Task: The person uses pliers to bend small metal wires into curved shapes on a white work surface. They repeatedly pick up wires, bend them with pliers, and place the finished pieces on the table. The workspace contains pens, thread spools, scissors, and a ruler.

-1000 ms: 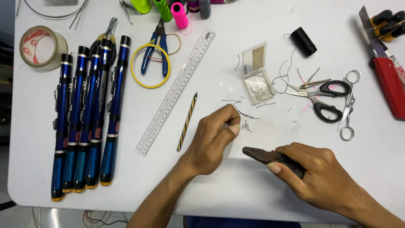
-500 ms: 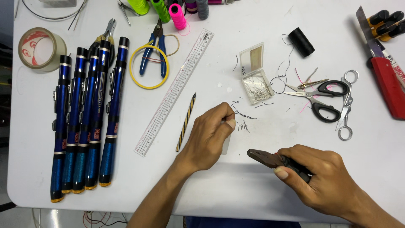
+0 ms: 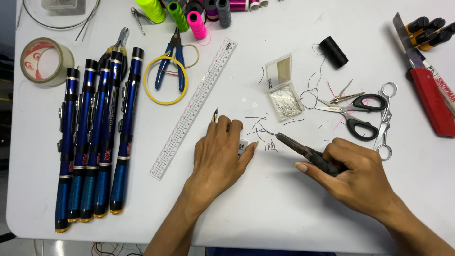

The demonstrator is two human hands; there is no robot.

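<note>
My left hand (image 3: pixel 219 152) lies palm down on the white table (image 3: pixel 265 208), fingertips resting on a small white piece (image 3: pixel 242 145). It covers most of a black-and-yellow striped stick (image 3: pixel 214 115), whose tip shows above the knuckles. My right hand (image 3: pixel 356 176) grips dark pliers (image 3: pixel 303 150); their closed jaws point up-left, just right of my left fingertips. Short black wire bits (image 3: pixel 270 147) lie scattered by the jaw tips.
An open clear pin box (image 3: pixel 283 97), black scissors (image 3: pixel 353 116) and small snips sit behind the hands. A clear ruler (image 3: pixel 194 106), several blue rod handles (image 3: pixel 97 137), a tape roll (image 3: pixel 45 59), thread spools (image 3: pixel 195 21) and blue-handled pliers fill the left and back.
My left hand has flattened onto the table and shifted left over the striped stick. My right hand has brought the pliers up and left, jaws now beside the wire bits.
</note>
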